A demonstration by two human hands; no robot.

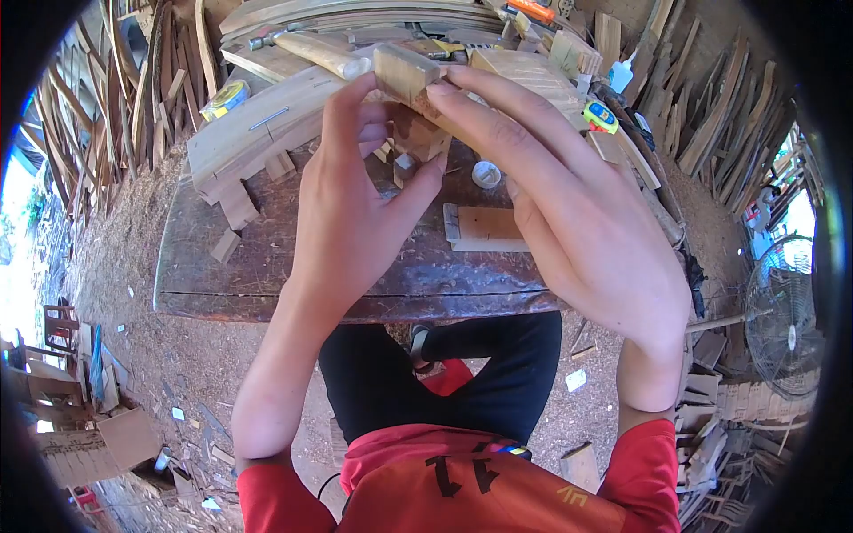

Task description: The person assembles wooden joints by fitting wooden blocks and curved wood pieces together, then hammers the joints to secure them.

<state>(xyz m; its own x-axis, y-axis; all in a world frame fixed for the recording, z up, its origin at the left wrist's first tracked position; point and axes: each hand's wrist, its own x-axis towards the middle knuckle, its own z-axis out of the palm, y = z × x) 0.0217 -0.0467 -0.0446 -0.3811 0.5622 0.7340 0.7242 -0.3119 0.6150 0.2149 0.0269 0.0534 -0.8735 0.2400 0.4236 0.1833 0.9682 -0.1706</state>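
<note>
Both hands are raised over the far part of the dark wooden table (400,282). Between them they hold a small wooden block (406,71), its pale face tilted up. My left hand (346,200) grips it from the left, index finger along its edge and thumb lower down by a brown wooden face. From the right, my right hand (582,200) presses its fingertips on the block's upper right side. Fingers hide part of the piece. Below the hands lie a flat wooden block (487,226) and a small round white container (486,174).
A thick board (240,133) with a nail (269,117) on it lies at the left, near small offcuts (237,204). Farther back are a hammer (320,53), a yellow tape measure (226,99), a green one (601,116) and a white bottle (622,73). A fan (782,315) stands right.
</note>
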